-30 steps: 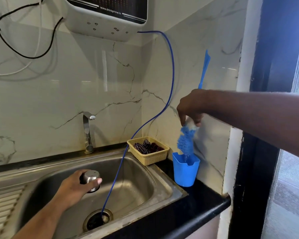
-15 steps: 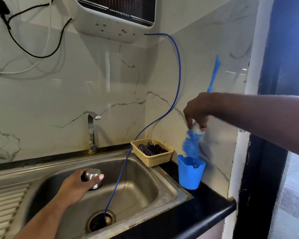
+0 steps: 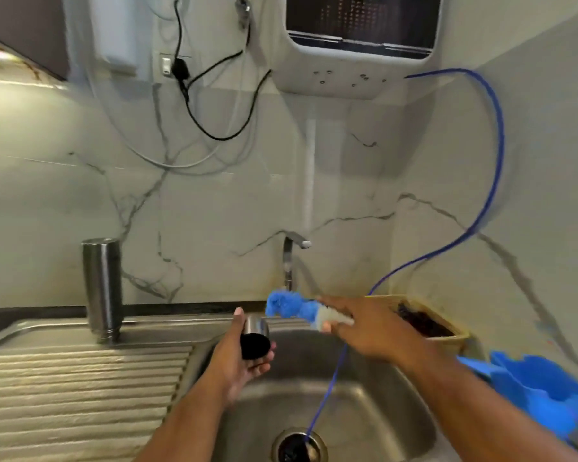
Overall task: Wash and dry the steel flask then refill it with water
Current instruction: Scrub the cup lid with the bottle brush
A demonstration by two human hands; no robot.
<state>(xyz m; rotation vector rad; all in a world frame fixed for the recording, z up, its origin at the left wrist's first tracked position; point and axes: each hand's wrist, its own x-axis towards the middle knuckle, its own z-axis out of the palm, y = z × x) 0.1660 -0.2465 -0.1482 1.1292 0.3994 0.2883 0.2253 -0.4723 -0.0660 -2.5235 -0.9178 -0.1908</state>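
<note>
Steel flask cap (image 3: 255, 336) gripped in the left hand (image 3: 236, 366), mouth toward the camera — the right hand (image 3: 367, 331) holds the bottle brush (image 3: 294, 308) level, bristles just beside its rim

No text, label, brand or number can be read. Faint rows of reddish dots are seen on the dark glossy panel (image 3: 361, 21) of the white wall-mounted appliance (image 3: 341, 76), but they are too blurred to be made out.
</note>
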